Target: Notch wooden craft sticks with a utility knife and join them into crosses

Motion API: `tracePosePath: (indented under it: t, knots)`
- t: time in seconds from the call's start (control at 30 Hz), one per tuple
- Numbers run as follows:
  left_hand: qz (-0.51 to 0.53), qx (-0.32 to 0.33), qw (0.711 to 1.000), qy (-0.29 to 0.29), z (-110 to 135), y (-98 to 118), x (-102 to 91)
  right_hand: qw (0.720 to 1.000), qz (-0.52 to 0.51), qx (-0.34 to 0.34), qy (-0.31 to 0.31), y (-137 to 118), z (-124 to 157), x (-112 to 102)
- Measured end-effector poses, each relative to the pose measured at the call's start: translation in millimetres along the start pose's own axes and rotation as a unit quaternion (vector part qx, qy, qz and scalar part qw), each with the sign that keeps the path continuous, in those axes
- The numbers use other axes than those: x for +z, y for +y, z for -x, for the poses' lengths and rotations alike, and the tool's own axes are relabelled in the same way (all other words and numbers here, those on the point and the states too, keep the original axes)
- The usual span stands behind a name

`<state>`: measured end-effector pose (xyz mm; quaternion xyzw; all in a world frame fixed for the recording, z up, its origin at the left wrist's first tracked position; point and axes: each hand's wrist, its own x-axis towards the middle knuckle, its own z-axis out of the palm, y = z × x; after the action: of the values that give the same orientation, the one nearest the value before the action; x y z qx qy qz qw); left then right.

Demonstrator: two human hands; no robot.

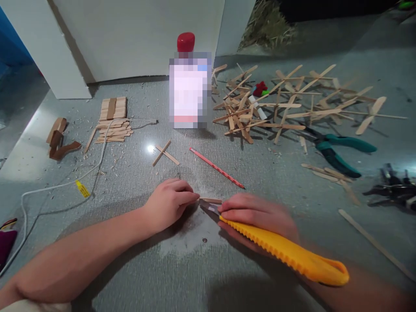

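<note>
Stick (211,200) in left hand (169,203), knife (277,246) in right hand (256,209)

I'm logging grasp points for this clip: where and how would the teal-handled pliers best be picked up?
Probably by the teal handles, coming from the right. The pliers lie with both handles spread toward the right, giving plenty to close around, while the nose points left into the crossed wooden sticks, where fingers could snag.
</note>
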<state>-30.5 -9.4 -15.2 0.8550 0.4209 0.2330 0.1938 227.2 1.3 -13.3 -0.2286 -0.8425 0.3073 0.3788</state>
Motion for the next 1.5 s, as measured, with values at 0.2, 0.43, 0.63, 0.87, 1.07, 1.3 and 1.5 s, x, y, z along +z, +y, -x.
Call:
tracePosePath:
  t: [0.2, 0.43, 0.63, 0.87, 1.07, 1.3, 1.5]
  knots:
    - [0.026, -0.018, 1.000, 0.000, -1, 0, 0.9, 0.998, -0.001, -0.018, -0.063, 6, 5, -4]
    - [0.045, -0.027, 0.999, 0.010, -3, 0, 2.3, 0.995, 0.037, -0.050, -0.079, 7, 9, -3]
    - [0.050, -0.023, 0.998, -0.008, -3, -1, 2.3, 0.985, 0.099, -0.105, -0.098, 4, 4, -7]
    - [0.020, -0.021, 0.999, -0.017, -5, 0, 0.1, 0.975, 0.134, -0.145, -0.106, 0, -2, -5]
    - [-0.008, -0.018, 0.999, -0.027, -5, 0, -1.7, 0.985, 0.097, -0.096, -0.108, -12, -10, -1]
    - [-0.022, -0.021, 0.999, -0.040, -6, -1, -0.6, 0.992, 0.059, -0.048, -0.096, -16, -12, 1]
    - [-0.008, -0.016, 0.999, -0.031, -6, -1, -0.2, 0.992, 0.062, -0.042, -0.097, -16, -10, 1]
